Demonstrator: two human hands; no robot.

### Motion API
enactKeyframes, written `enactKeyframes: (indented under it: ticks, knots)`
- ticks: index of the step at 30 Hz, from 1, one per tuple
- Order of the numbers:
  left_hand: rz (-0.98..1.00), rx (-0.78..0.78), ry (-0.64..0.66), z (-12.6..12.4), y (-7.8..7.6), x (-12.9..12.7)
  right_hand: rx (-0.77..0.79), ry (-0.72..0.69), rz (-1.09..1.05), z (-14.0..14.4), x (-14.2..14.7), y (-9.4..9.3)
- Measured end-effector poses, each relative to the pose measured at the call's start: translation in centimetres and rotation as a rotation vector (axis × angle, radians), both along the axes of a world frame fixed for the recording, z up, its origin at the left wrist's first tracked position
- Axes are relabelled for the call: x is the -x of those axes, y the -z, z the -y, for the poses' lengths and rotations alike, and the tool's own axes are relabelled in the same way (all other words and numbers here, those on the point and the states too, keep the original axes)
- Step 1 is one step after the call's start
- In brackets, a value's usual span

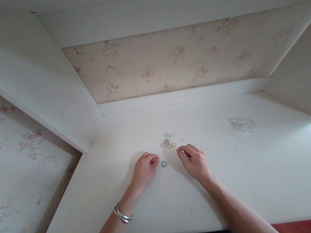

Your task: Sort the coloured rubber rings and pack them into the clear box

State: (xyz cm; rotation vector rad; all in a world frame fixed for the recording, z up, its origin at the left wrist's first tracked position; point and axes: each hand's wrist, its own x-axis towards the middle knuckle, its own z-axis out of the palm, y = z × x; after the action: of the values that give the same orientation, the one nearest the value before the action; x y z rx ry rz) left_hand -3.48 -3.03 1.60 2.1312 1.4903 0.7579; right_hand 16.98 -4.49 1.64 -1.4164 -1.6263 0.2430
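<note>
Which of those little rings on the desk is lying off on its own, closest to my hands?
The grey ring, lying alone on the desk between your left hand and right hand. The other coloured rings cluster farther back.

Both forearms are being cut off by the lower edge. The fingers (152, 159) of the left hand (145, 170) are being curled under, so whether anything is being pinched cannot be told. The small rings (168, 140) are being shown too small for counting. The contents of the clear packet (242, 124) are being blurred.
</note>
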Motion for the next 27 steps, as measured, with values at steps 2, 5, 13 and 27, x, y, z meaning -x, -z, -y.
enactKeyframes:
  ticks: [2, 5, 13, 27]
  knots:
    - [-0.012, -0.021, 0.036, -0.9, -0.7, -1.0, 0.015, 0.049, -0.089, -0.3, -0.3, -0.1]
    - [-0.092, -0.055, 0.086, -3.0, -1.8, -3.2, 0.062, 0.150, -0.253, -1.0, -1.1, -0.1]
    - [-0.462, -0.043, 0.061, -9.6, -1.8, -9.0, 0.178, 0.227, -0.455, -2.0, -3.1, 0.2]
    - [-0.344, -0.125, 0.121, -10.0, -2.3, -8.5, 0.190, 0.111, -0.426, -2.0, -3.0, 0.3]
